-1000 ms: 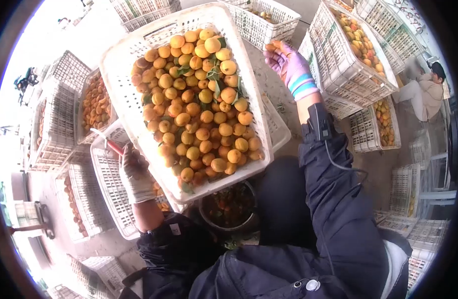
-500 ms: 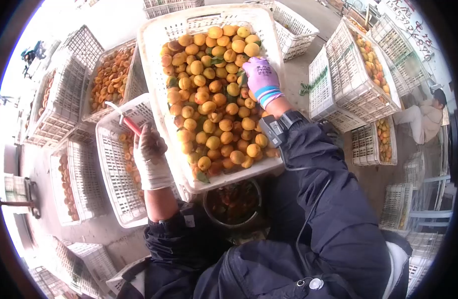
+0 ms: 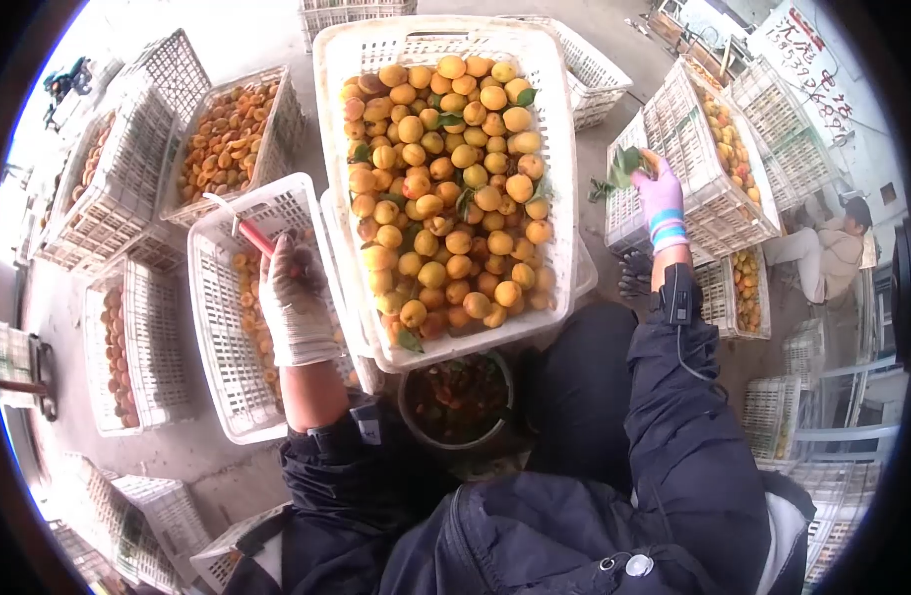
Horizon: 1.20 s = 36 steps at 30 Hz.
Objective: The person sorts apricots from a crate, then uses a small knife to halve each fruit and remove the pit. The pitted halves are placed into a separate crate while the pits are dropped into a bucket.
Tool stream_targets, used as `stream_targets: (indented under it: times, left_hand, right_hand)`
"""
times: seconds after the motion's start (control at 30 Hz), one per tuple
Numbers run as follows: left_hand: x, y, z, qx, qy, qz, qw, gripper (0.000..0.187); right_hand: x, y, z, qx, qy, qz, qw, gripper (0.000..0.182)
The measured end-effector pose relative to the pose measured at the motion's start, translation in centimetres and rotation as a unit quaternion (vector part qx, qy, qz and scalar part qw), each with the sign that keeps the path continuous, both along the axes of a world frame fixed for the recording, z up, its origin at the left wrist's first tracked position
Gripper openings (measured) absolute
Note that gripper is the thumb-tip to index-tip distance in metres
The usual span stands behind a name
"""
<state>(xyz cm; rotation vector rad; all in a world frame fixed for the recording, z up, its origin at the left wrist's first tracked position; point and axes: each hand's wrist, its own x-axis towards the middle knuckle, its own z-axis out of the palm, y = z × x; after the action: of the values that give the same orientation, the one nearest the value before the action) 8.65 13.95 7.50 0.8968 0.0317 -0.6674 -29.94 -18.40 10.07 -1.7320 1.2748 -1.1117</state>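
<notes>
My left hand (image 3: 295, 312), in a soiled white glove, is closed around a red-handled tool (image 3: 255, 236) with a thin pale end pointing up and left. It hovers over the white crate (image 3: 209, 327) at my left, where orange fruit halves (image 3: 249, 288) lie. In a purple glove, my right hand (image 3: 660, 196) is out to the right of the big white crate (image 3: 564, 188), its fingers closed on green leaves (image 3: 626, 164). That big crate is heaped with whole apricots (image 3: 445, 188), a few leaves among them.
Below the big crate stands a round bucket (image 3: 408, 421) of dark scraps. Stacked crates (image 3: 664, 188) with fruit rise at the right, near a seated person (image 3: 822, 253). A crate of orange halves (image 3: 277, 149) stands at the upper left. A dark glove (image 3: 634, 276) lies near my right knee.
My right hand has moved from the apricots out to the right, past the crate's edge, now with leaves in its fingers. My left hand keeps the red-handled tool, nearly still.
</notes>
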Motion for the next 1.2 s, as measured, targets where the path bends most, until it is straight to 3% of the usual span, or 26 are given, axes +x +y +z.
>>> stream_targets:
  times: [0.03, 0.07, 0.1, 0.13, 0.2, 0.27, 0.33, 0.4, 0.47, 0.53, 0.6, 0.63, 0.73, 0.8, 0.9, 1.03, 1.2]
  left_hand:
    - [0.2, 0.2, 0.0, -0.002, 0.001, -0.001, 1.0, 0.015]
    - [0.3, 0.2, -0.1, 0.007, -0.008, -0.017, 1.0, 0.014]
    - [0.1, 0.1, 0.1, 0.015, -0.017, -0.028, 0.999, 0.013]
    - [-0.1, -0.1, 0.3, 0.014, -0.015, -0.026, 0.999, 0.013]
    - [-0.7, -0.3, 0.5, 0.0, -0.032, -0.029, 0.999, 0.012]
    - [-0.9, -0.7, 0.3, 0.007, -0.039, -0.025, 0.999, 0.013]
    - [-0.7, -0.8, 0.1, -0.002, -0.027, -0.037, 0.999, 0.014]
    - [-1.1, -0.6, 1.0, 0.006, -0.026, -0.03, 0.999, 0.015]
    - [-1.1, -0.4, 1.2, 0.016, -0.027, -0.024, 0.999, 0.015]
    - [-1.0, -0.6, 1.0, 0.019, -0.028, -0.028, 0.999, 0.014]
    - [-1.2, -0.7, 0.8, 0.023, -0.026, -0.032, 0.999, 0.014]
    - [-1.3, -0.6, 0.7, 0.017, -0.041, -0.043, 0.998, 0.014]
    - [-1.7, -1.0, 1.1, 0.019, -0.044, -0.042, 0.998, 0.014]
    - [-1.9, -1.4, 1.2, 0.022, -0.033, -0.031, 0.999, 0.014]
    - [-1.6, -1.2, 0.5, 0.014, -0.04, -0.046, 0.998, 0.013]
    - [-1.9, -1.2, 0.5, 0.005, -0.044, -0.054, 0.998, 0.012]
    - [-2.1, -0.8, 1.2, 0.01, -0.047, -0.038, 0.998, 0.02]
  right_hand:
    - [0.4, 1.6, 1.9, -0.074, 0.293, -0.166, 0.939, 0.058]
    - [0.4, 3.4, 4.1, -0.137, 0.552, -0.314, 0.76, 0.069]
    - [0.4, 3.8, 5.4, -0.123, 0.55, -0.305, 0.767, 0.083]
    - [0.9, 3.4, 5.3, -0.126, 0.551, -0.304, 0.767, 0.083]
    - [2.0, 2.7, 4.0, -0.285, 0.414, -0.16, 0.849, 0.067]
    - [5.4, 2.2, 2.8, -0.132, 0.228, 0.084, 0.961, 0.049]
    - [10.1, 4.5, 2.7, 0.014, 0.249, 0.163, 0.955, 0.037]
    - [13.6, 6.0, 2.3, 0.002, 0.304, 0.185, 0.935, 0.038]
    - [15.6, 4.8, -1.4, -0.14, 0.336, 0.165, 0.917, 0.038]
    - [17.2, 5.2, -2.7, -0.183, 0.361, 0.135, 0.905, 0.038]
    - [18.8, 6.4, -2.8, -0.189, 0.535, 0.094, 0.818, 0.036]
    - [19.6, 6.5, -4.1, -0.204, 0.541, 0.072, 0.813, 0.036]
    - [19.8, 8.1, -3.5, -0.135, 0.546, 0.084, 0.823, 0.04]
    - [19.4, 8.8, -4.1, -0.178, 0.536, 0.069, 0.822, 0.045]
    - [19.2, 11.5, -4.5, -0.133, 0.495, 0.091, 0.854, 0.054]
    - [19.9, 16.5, -7.2, -0.121, 0.397, 0.111, 0.903, 0.046]
    - [19.8, 18.4, -7.9, -0.196, 0.435, 0.118, 0.871, 0.049]
